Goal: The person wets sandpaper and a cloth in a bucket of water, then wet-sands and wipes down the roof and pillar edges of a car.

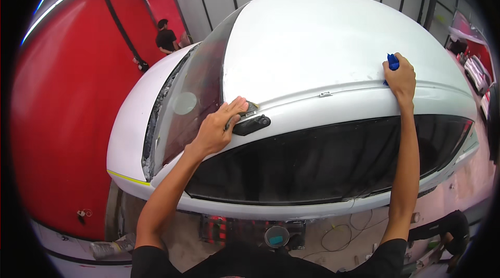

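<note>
Black sleeves foremost, right hand clenches crumpled blue wad, left hand lies flat-fingered.

White car here, smooth-roofed | blue cloth crumpled at its roof edge, rearward | dark pad, part-hidden, beside its windshield

Black shirt, short black sleeves; forearms, hands bare.

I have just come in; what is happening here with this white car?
A person is working on a white car. The right hand grips something blue at the roof. The left hand lies near the windscreen and a black fitting, over a small piece; its grip is unclear. Someone else stands farther back.
</note>
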`<state>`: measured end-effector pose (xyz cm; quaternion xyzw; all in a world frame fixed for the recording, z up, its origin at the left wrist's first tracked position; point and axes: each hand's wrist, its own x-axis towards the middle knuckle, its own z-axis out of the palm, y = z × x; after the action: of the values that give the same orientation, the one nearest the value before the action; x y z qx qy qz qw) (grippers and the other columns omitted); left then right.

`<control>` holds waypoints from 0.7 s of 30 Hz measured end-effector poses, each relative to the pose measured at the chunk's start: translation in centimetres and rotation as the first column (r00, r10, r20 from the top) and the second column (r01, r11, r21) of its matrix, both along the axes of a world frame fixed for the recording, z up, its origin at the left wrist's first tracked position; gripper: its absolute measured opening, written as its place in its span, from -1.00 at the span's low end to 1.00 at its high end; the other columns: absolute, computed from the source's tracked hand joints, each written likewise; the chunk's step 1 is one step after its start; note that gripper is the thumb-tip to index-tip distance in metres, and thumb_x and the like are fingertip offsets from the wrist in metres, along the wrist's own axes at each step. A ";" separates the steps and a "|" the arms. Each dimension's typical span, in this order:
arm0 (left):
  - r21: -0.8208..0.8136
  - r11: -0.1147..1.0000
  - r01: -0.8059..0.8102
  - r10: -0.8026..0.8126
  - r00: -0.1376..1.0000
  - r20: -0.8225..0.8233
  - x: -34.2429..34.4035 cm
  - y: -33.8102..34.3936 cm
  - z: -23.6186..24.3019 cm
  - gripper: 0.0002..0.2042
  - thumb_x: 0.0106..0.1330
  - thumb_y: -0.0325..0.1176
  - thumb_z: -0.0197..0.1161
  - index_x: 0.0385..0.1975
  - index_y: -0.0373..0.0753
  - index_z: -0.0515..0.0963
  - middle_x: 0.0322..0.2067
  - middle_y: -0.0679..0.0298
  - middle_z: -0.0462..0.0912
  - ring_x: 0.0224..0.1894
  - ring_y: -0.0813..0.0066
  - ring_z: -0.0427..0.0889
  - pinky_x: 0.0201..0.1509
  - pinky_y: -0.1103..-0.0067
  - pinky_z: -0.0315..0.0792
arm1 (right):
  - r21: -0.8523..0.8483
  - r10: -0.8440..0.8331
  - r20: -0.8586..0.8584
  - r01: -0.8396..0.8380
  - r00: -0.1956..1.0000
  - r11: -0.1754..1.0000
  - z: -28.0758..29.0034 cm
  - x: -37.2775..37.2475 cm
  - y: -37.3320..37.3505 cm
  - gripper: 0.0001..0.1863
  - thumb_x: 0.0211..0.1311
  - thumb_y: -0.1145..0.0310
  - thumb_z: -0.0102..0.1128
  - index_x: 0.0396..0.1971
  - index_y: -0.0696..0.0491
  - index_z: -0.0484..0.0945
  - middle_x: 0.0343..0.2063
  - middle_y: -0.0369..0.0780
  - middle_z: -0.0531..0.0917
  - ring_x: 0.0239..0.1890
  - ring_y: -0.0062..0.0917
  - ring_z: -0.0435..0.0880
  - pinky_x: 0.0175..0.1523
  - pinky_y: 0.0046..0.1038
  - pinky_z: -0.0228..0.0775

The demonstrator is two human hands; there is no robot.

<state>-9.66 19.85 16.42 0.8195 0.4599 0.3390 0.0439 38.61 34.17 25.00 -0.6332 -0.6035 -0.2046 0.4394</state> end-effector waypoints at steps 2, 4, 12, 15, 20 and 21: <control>0.010 0.999 -0.037 0.037 0.999 -0.014 -1.5 2.5 1.0 -0.66 0.57 -0.32 0.01 0.25 -0.17 0.52 0.25 0.12 0.56 0.33 0.00 0.47 0.50 0.16 0.26 | -0.050 0.013 -0.015 -0.014 1.000 0.999 1.1 -1.4 -0.4 -0.63 0.16 0.12 0.25 -0.16 0.09 0.64 -0.22 -0.03 0.71 -0.12 -0.03 0.70 0.01 -0.10 0.52; -0.093 0.980 -0.173 0.170 0.985 -0.040 -0.1 4.8 3.5 -0.68 0.57 -0.27 0.04 0.22 -0.15 0.54 0.25 0.10 0.56 0.24 -0.08 0.53 0.48 0.18 0.29 | -0.176 -0.008 -0.059 -0.002 0.998 0.984 1.6 -1.4 -0.7 -0.59 0.15 0.11 0.27 -0.09 0.06 0.66 -0.18 -0.02 0.71 -0.09 -0.03 0.70 0.03 -0.10 0.52; 0.005 1.000 -0.022 0.022 1.000 -0.011 -0.8 2.5 1.3 -0.67 0.58 -0.33 -0.01 0.22 -0.21 0.55 0.25 0.07 0.56 0.38 0.04 0.42 0.48 0.13 0.27 | -0.017 -0.027 0.018 0.027 0.999 0.999 0.5 -0.7 -0.2 -0.62 0.15 0.10 0.27 -0.15 0.06 0.65 -0.22 -0.02 0.71 -0.14 -0.02 0.71 0.00 -0.09 0.54; -0.060 0.986 -0.157 0.158 0.987 0.018 0.1 6.3 3.6 -0.67 0.57 -0.31 0.00 0.19 -0.26 0.54 0.23 0.07 0.58 0.33 0.02 0.45 0.48 0.16 0.28 | -0.159 -0.015 -0.022 0.012 1.000 0.987 1.3 -1.5 -0.8 -0.61 0.15 0.10 0.28 -0.14 0.06 0.65 -0.21 -0.02 0.71 -0.13 -0.02 0.71 0.01 -0.09 0.54; 0.046 0.999 0.010 -0.013 0.998 0.062 0.4 2.5 0.0 -0.68 0.55 -0.37 0.03 0.20 -0.26 0.55 0.24 0.06 0.57 0.39 0.08 0.43 0.50 0.21 0.26 | -0.150 -0.024 -0.026 0.020 0.999 0.989 0.3 -0.4 -0.4 -0.63 0.16 0.11 0.26 -0.14 0.04 0.65 -0.22 -0.02 0.71 -0.14 -0.01 0.71 0.00 -0.09 0.54; 0.051 0.999 0.013 -0.017 0.998 0.060 0.9 2.0 0.0 -0.69 0.56 -0.37 0.03 0.19 -0.26 0.55 0.24 0.06 0.58 0.37 0.06 0.45 0.48 0.20 0.28 | -0.139 -0.044 -0.025 0.040 0.999 0.990 0.6 0.4 -0.5 -0.63 0.16 0.11 0.26 -0.14 0.04 0.65 -0.22 -0.02 0.71 -0.14 -0.01 0.71 0.00 -0.09 0.54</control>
<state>-8.75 21.87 16.40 0.8131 0.4435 0.3750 0.0396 38.99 33.65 25.57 -0.6774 -0.5967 -0.1626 0.3984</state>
